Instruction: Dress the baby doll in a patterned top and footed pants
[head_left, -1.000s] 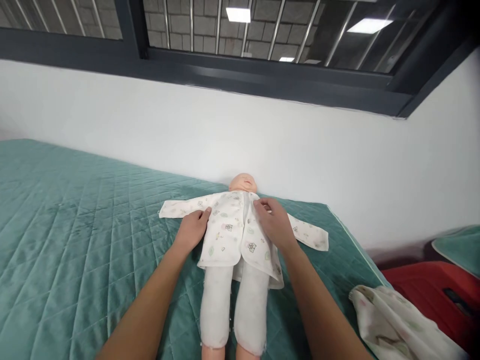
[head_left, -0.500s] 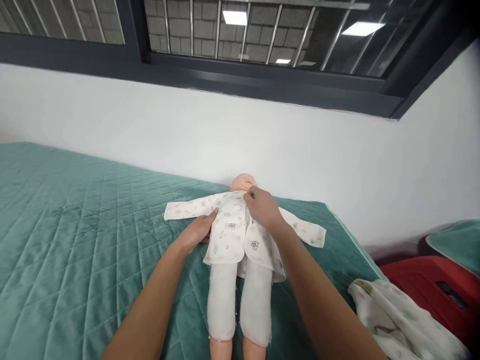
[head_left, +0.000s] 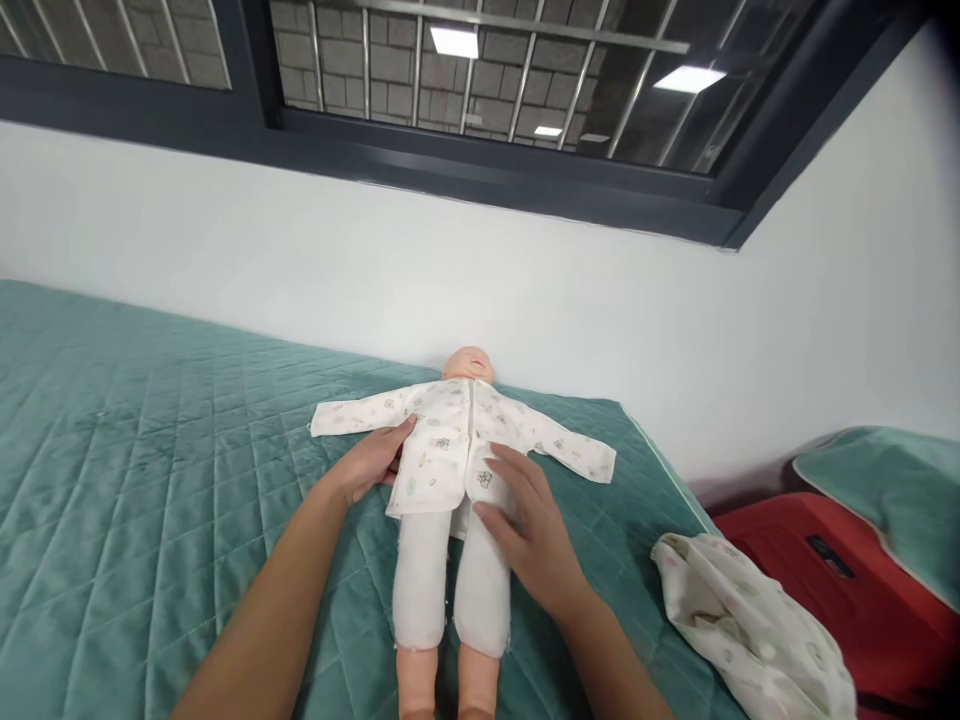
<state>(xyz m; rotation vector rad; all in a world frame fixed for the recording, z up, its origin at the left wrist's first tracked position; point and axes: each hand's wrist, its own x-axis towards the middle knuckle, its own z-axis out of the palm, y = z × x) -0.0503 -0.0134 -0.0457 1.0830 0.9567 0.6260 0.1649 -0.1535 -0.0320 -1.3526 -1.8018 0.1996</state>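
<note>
A baby doll (head_left: 469,363) lies on its back, head toward the wall. It wears a white long-sleeved baby shirt (head_left: 436,440) printed with small animals, its sleeves spread to both sides. The shirt's two front edges meet along the middle and part near the hem. White padded cloth covers the thighs, and the lower legs are bare. My left hand (head_left: 373,460) holds the shirt's left side, thumb on top and fingers partly hidden at the edge. Over the shirt's lower right front is my right hand (head_left: 529,525), open with fingers apart; contact is unclear.
The green quilted bedspread (head_left: 187,480) reaches the white wall (head_left: 300,250). A crumpled printed cloth (head_left: 750,620) lies by the right edge. Beyond it are a red case (head_left: 847,600) and a green cloth (head_left: 892,490). Above is a barred window with a dark frame (head_left: 420,165).
My right hand has left the shirt's neckline, moved down toward the hem and opened its fingers. My left hand stays at the shirt's side. The view has shifted slightly to the right.
</note>
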